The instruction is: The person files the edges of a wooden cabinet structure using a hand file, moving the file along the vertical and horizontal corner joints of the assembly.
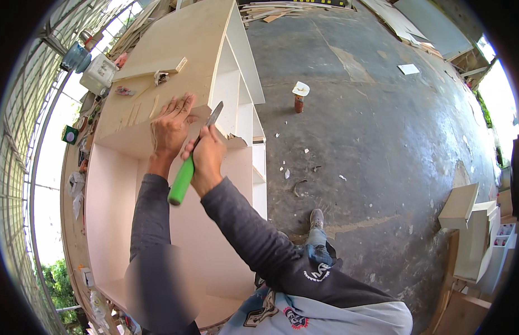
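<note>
A large wooden cabinet (pixel 175 42) with pale-lined compartments fills the left and centre. My left hand (pixel 171 127) lies on its plywood surface near an edge, fingers stretched out and holding nothing. Close beside it, my right hand (pixel 208 152) is closed around a green-handled tool (pixel 182 181) with a narrow, tapering metal blade. That blade points away from me at the cabinet's edge; whether it touches the wood I cannot tell. A ragged, chipped strip shows on the edge just right of my right hand.
On the cabinet lie a wooden strip (pixel 150 70) and a crumpled scrap (pixel 160 77). A reddish can (pixel 299 104) with a white piece on top stands on the grey floor (pixel 371 145), among scattered scraps. Drawer-like boxes (pixel 474 240) are stacked at right. A blue water bottle (pixel 76 58) stands far left.
</note>
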{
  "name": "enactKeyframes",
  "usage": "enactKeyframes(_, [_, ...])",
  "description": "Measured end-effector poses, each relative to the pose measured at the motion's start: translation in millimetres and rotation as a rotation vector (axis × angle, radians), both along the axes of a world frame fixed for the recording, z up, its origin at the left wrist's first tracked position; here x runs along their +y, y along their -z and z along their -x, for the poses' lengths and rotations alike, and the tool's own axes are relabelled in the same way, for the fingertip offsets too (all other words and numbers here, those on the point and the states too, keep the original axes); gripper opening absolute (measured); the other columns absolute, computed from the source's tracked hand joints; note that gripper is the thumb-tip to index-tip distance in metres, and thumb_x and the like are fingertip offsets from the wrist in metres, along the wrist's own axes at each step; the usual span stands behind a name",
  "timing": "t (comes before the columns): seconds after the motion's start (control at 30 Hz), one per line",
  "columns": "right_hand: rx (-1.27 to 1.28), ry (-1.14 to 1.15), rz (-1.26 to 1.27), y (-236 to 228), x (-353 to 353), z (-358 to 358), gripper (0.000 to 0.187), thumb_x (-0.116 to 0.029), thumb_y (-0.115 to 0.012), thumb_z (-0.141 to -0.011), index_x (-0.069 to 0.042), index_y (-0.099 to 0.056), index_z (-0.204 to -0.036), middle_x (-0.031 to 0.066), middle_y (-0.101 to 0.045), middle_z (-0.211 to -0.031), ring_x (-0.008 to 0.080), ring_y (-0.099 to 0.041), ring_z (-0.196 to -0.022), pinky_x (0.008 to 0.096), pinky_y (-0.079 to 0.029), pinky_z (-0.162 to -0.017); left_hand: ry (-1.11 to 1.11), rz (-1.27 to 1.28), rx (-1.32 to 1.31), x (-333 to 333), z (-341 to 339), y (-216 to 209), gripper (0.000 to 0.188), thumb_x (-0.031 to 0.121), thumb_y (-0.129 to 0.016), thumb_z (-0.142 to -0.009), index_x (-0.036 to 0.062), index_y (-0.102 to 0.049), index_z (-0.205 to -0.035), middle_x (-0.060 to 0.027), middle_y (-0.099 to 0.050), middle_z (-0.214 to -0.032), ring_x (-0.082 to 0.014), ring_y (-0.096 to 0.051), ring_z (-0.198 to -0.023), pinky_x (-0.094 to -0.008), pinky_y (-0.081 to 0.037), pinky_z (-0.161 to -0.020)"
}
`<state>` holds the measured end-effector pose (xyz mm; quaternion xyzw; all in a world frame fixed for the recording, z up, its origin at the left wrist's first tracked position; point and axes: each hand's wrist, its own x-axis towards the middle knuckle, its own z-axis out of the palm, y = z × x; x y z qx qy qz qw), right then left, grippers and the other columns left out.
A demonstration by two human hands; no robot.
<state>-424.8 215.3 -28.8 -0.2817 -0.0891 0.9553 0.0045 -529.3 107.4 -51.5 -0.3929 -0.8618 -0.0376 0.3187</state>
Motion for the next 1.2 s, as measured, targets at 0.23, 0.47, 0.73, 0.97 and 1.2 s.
enactKeyframes(0.23, [-0.046,0.117,0.113,-22,-13,27,0.036,-0.020,-0.042,-0.107,-0.007,-0.040,-0.140,0.0037,-0.049,-0.067,0.0133,-0.048,-0.050,0.0285,-0.045,-0.043,0.105,-0.005,-0.063,-7,4,-6,0.057,0.028,-0.060,-0.087,0.0027,-0.060,-0.138,-0.0180,-0.062,-0.137,-0.0408,-0.058,-0.127,-0.0432,-0.050,-0.103])
enactKeyframes(0.47, [0.077,0.025,0.105,-10,-25,6,0.037,-0.023,-0.041,-0.108,-0.008,-0.039,-0.142,0.0020,-0.048,-0.070,0.0118,-0.048,-0.050,0.0280,-0.045,-0.042,-0.002,-0.015,-0.073,-23,-4,-12,0.053,0.034,-0.062,-0.091,0.0060,-0.063,-0.136,-0.0159,-0.063,-0.135,-0.0386,-0.060,-0.126,-0.0421,-0.049,-0.103])
enactKeyframes(0.73, [-0.030,0.085,0.067,-35,-18,12,0.017,-0.024,-0.041,-0.108,-0.008,-0.046,-0.103,0.0005,-0.045,-0.066,0.0112,-0.045,-0.047,0.0279,-0.042,-0.040,0.113,-0.032,-0.068,-10,-34,-21,0.049,0.032,-0.061,-0.093,0.0040,-0.064,-0.134,-0.0154,-0.064,-0.136,-0.0367,-0.059,-0.127,-0.0404,-0.049,-0.103])
enactKeyframes(0.97, [-0.004,0.096,0.103,-18,-8,31,0.019,-0.026,-0.041,-0.109,-0.010,-0.046,-0.100,0.0000,-0.045,-0.066,0.0109,-0.044,-0.047,0.0278,-0.042,-0.039,0.157,-0.045,-0.055,-4,-32,-18,0.046,0.029,-0.060,-0.094,0.0024,-0.065,-0.131,-0.0150,-0.064,-0.136,-0.0351,-0.059,-0.129,-0.0389,-0.049,-0.103])
enactKeyframes(1.2, [0.115,0.132,0.056,3,-11,35,0.021,-0.027,-0.042,-0.109,-0.006,-0.047,-0.110,0.0009,-0.045,-0.066,0.0107,-0.044,-0.045,0.0273,-0.042,-0.038,0.092,-0.058,-0.052,10,-4,-13,0.044,0.027,-0.059,-0.095,0.0007,-0.066,-0.129,-0.0145,-0.064,-0.136,-0.0335,-0.058,-0.130,-0.0374,-0.048,-0.103])
